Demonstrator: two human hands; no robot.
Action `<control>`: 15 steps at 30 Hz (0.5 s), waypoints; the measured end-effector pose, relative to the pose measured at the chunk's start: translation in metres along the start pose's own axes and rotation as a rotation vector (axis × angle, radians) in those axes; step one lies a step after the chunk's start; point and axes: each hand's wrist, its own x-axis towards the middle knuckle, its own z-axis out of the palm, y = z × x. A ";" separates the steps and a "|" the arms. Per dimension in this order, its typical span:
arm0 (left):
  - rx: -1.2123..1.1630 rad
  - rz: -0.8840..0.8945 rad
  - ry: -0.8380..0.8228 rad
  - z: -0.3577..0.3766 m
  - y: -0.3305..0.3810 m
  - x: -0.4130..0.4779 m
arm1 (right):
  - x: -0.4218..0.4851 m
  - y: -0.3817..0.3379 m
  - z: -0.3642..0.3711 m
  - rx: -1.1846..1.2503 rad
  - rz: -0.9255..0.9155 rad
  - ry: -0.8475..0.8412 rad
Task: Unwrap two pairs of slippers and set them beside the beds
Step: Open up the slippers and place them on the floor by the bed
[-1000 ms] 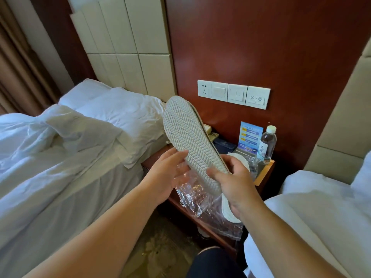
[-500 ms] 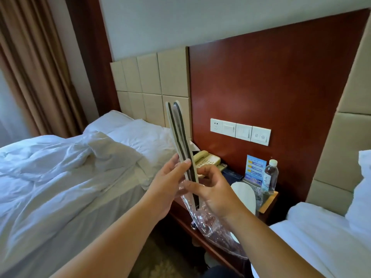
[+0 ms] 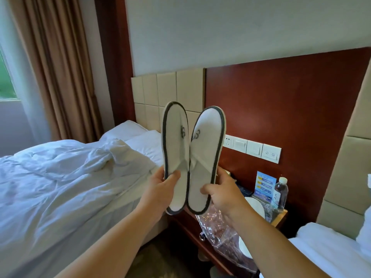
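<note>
Two flat white slippers with dark trim stand upright side by side in front of me, tops facing me. My left hand [image 3: 160, 189] grips the left slipper [image 3: 175, 149] near its heel. My right hand [image 3: 221, 194] grips the right slipper [image 3: 206, 149] the same way. Below them, clear plastic wrapping [image 3: 216, 233] hangs off the wooden nightstand [image 3: 281, 218], with another white slipper [image 3: 256, 205] lying on it, partly inside the plastic.
An unmade bed [image 3: 60, 187] with white bedding is on the left, a second bed [image 3: 325, 249] at the lower right. The nightstand also bears a water bottle [image 3: 280, 194] and a blue card [image 3: 264, 186]. Wall switches [image 3: 254, 149] sit above. Carpet shows between the beds.
The slippers, held together edge-on before, are now separated, one in each hand, with their tops turned toward me. My view has tilted upward.
</note>
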 end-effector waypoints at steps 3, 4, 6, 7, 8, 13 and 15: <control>0.054 0.049 0.031 -0.009 0.006 -0.003 | 0.002 -0.003 -0.002 0.022 0.007 0.099; 0.045 0.047 0.032 -0.012 0.007 -0.003 | 0.002 -0.004 -0.003 0.047 0.013 0.115; 0.025 0.028 0.031 -0.016 0.010 -0.003 | 0.001 -0.005 -0.006 0.100 0.025 0.125; 0.010 0.012 0.023 -0.018 0.011 -0.003 | 0.000 -0.006 -0.008 0.116 0.028 0.123; -0.022 -0.010 0.008 -0.019 0.013 -0.003 | -0.001 -0.007 -0.009 0.128 0.031 0.119; -0.100 -0.076 -0.032 -0.029 0.019 -0.004 | -0.005 -0.013 -0.014 0.177 0.031 0.103; -0.096 -0.079 -0.005 -0.032 0.017 -0.004 | -0.004 -0.014 -0.015 0.173 0.023 0.109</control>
